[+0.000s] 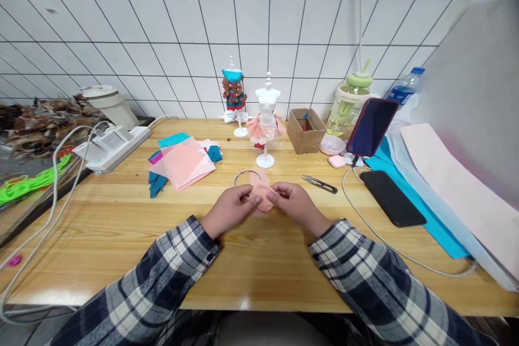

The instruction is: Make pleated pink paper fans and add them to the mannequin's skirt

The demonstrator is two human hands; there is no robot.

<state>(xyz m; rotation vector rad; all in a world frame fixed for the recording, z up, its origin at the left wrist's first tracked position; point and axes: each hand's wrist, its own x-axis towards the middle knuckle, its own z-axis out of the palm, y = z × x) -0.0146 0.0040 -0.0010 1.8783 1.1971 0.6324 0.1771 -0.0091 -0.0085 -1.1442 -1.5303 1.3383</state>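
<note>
Pink, thin and softly creased, the sheet point(263, 197) lies in front of the white dress form point(267, 105), pinched at its two sides between the fingertips of the left hand point(233, 208) and right hand point(298, 205). Right of the form, an open cardboard box point(306, 131) holds small red and blue bits, and a shallow pink bowl point(332, 145) holds little pale pieces. Pleated pink ruffles point(257, 128) ring the form's smooth hips.

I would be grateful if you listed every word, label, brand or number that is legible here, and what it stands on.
"ICE CREAM", small and soft, as best I can read it: on the green-lidded bottle.
Larger yellow letters lower on that bottle: too blurred to read.
Blue label on the blue-capped bottle: too small to read.
</note>
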